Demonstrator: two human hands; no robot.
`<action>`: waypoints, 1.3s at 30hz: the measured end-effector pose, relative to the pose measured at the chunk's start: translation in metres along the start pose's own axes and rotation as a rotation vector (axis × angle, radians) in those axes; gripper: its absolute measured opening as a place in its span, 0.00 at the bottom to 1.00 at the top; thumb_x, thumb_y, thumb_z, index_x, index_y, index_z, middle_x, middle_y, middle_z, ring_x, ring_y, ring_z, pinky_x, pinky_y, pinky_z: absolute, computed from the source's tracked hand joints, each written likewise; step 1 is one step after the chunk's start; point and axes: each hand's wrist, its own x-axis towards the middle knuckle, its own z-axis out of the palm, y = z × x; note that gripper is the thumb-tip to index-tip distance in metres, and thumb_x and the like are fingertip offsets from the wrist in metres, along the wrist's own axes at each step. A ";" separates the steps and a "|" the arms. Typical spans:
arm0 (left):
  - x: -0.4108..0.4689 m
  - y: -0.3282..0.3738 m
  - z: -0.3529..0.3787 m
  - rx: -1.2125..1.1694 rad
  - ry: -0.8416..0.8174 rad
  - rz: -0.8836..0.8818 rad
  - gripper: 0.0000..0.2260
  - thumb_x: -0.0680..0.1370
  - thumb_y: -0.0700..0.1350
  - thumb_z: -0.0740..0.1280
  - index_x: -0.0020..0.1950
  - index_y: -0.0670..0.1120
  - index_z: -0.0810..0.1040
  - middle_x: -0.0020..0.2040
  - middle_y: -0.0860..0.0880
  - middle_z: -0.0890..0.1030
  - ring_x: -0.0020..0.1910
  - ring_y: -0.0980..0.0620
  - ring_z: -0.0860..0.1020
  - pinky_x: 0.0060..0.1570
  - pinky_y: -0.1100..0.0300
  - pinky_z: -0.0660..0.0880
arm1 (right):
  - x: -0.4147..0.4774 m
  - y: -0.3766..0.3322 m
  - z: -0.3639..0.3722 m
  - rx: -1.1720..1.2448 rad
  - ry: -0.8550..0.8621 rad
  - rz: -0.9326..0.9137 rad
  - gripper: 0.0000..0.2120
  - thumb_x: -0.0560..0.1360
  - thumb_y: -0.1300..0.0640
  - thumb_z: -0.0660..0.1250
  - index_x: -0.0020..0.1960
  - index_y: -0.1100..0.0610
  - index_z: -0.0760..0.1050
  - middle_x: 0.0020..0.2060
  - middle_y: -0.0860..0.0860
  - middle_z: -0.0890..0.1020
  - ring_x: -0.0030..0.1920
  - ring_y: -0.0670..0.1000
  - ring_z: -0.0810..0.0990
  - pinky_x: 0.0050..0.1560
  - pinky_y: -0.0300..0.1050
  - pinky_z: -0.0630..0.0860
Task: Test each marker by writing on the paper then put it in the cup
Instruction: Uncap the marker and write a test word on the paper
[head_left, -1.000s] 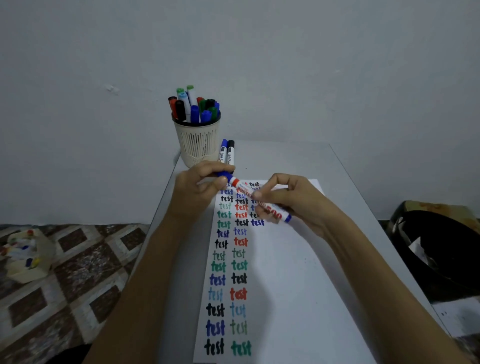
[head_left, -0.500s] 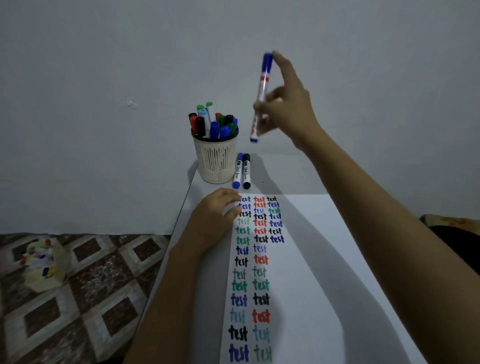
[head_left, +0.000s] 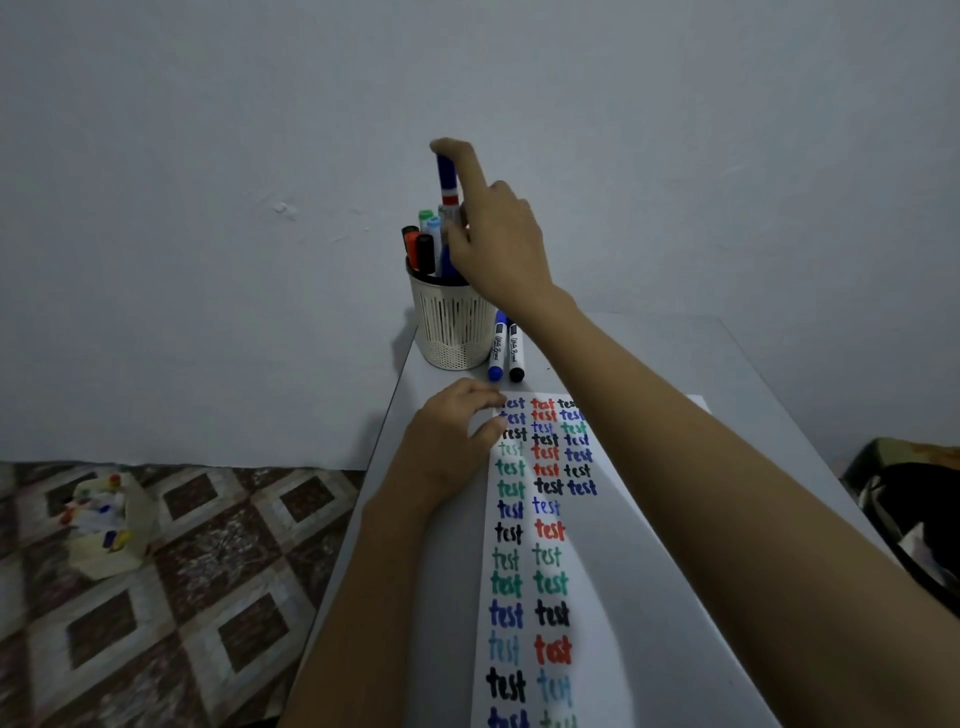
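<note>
Item 1, far left at my 9 o'clock: a cream paper bag (head_left: 111, 530) on the brown-and-cream patterned tile floor (head_left: 208, 597), holding small coloured bits too blurred for me to identify.

Item 2: my left hand (head_left: 447, 447), resting palm down on the grey tabletop (head_left: 649, 353) at the left edge of the white paper sheet (head_left: 623, 597), fingers loosely curled and holding nothing.

Item 3: the paper itself, running from 6 o'clock up to centre, lettered "test" in three columns in black, blue, red, green and light blue.

Item 4, at 12 o'clock from the paper: one cream slotted plastic cup (head_left: 452, 327), upright near the table's far left corner, with marker caps showing above its rim; I count black, orange-red, green and light blue among them, the rest hidden behind the hand.

Item 5: the blue-capped white marker with a red band (head_left: 448, 187), long axis near vertical, cap end up toward 12 o'clock, lower end down among the markers in the cup. My right hand (head_left: 498, 244) pinches its barrel, the index fingertip pressed on top of the cap.

Item 6: two white markers lying side by side on the table just right of the cup, one blue-capped (head_left: 497, 348), one black-capped (head_left: 516, 353), caps toward me.

Item 7, far right at 3 o'clock: a dark bag (head_left: 909, 499), partly out of view.
</note>
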 end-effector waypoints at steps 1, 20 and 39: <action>0.000 0.001 0.000 0.001 -0.002 -0.002 0.17 0.73 0.48 0.62 0.55 0.39 0.79 0.55 0.45 0.79 0.52 0.49 0.78 0.54 0.56 0.75 | -0.001 0.001 0.000 0.036 0.024 0.009 0.27 0.75 0.63 0.62 0.73 0.54 0.62 0.36 0.51 0.74 0.42 0.54 0.73 0.41 0.48 0.70; 0.001 0.001 0.002 0.013 0.020 -0.013 0.18 0.74 0.50 0.60 0.60 0.43 0.77 0.59 0.49 0.77 0.55 0.54 0.76 0.57 0.59 0.74 | 0.020 0.006 -0.004 0.209 -0.044 0.124 0.16 0.74 0.68 0.63 0.60 0.56 0.68 0.37 0.60 0.80 0.37 0.60 0.79 0.38 0.61 0.79; 0.001 0.000 0.001 0.023 -0.001 -0.001 0.18 0.75 0.51 0.61 0.58 0.41 0.78 0.58 0.47 0.77 0.52 0.57 0.75 0.51 0.79 0.64 | 0.007 0.014 -0.008 0.360 -0.057 0.122 0.22 0.78 0.61 0.64 0.69 0.49 0.65 0.49 0.55 0.81 0.43 0.54 0.81 0.43 0.53 0.81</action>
